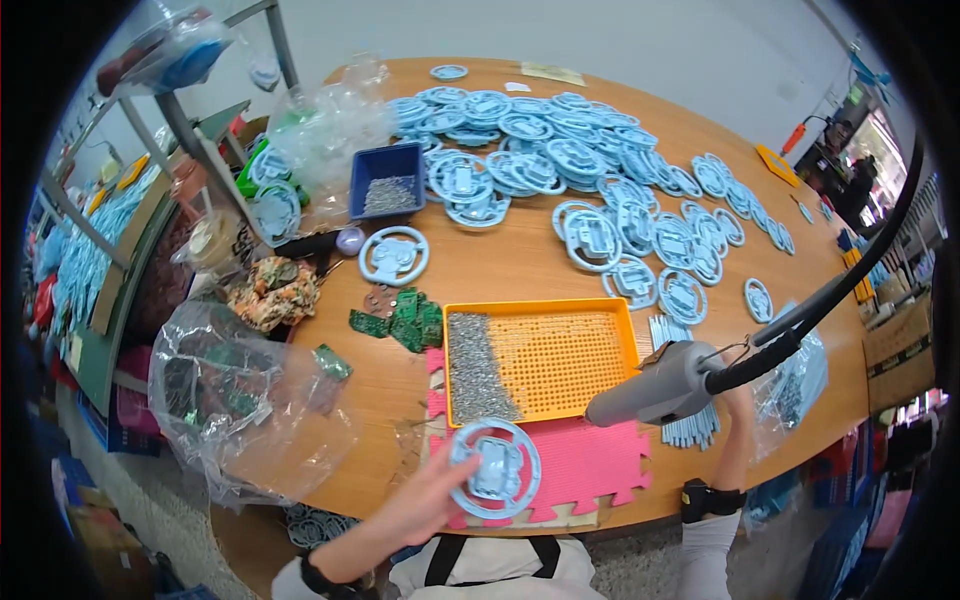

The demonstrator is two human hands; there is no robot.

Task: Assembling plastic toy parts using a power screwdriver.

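Observation:
My left hand (432, 492) grips a light blue plastic toy steering wheel (497, 470) by its left side, thumb over the middle part. It is held over the pink foam mat (590, 465) at the table's front edge. Farther right, my right hand (738, 402) reaches in beside the bundle of pale blue rods (690, 428) and a clear bag of rods (797, 385). A hanging grey power screwdriver (655, 385) and its black cable hide its fingers. Just beyond the mat is a yellow tray (570, 360), with many small metal screws (478, 370) heaped along its left side.
Many blue steering wheels (570, 155) are piled at the back and right of the table. A dark blue bin (386, 180) holds more screws. Green circuit boards (408, 322) lie left of the tray, near a large clear plastic bag (235, 400). A metal rack (190, 140) stands at left.

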